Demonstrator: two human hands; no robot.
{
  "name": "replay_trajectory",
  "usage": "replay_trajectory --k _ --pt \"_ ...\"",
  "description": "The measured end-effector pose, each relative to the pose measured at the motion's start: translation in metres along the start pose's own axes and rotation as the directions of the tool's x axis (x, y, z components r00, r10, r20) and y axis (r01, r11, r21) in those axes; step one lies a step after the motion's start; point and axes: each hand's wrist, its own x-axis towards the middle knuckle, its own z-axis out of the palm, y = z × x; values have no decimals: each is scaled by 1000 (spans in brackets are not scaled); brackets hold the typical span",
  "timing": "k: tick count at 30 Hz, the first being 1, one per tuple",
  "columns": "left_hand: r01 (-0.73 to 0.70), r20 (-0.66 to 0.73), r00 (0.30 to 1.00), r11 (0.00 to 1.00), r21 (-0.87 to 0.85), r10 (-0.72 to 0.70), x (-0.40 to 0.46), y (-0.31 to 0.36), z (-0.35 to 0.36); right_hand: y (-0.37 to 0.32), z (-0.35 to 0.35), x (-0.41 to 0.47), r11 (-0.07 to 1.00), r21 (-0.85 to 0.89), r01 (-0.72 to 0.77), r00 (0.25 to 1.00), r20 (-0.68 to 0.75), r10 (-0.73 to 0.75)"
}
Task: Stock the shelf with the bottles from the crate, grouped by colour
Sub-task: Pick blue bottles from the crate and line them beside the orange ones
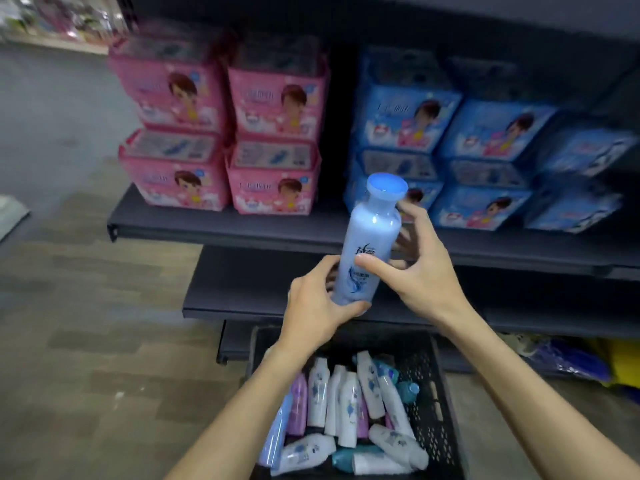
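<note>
Both hands are up on the pale blue bottle (369,244), held upright in front of the dark shelf (221,230): the left hand (318,306) curls round its base, the right hand (420,271) pinches its middle. Below, the black crate (436,393) holds white, purple and teal bottles (346,410) lying jumbled.

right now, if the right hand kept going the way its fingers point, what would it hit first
Probably the blue packs on the shelf: the right hand, holding the bottle, has fingers pointing up-left toward them. Depth is unclear.
</note>
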Motion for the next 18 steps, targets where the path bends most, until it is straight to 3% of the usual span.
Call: replay_trajectory --k 10,18 --pt "-314 -78 942 941 127 325 23 136 -74 -144 -25 29 956 -99 277 954 -90 -286" --pt "-528 -206 775 791 311 598 37 255 -132 -279 -55 46 850 -147 506 844 -118 -523"
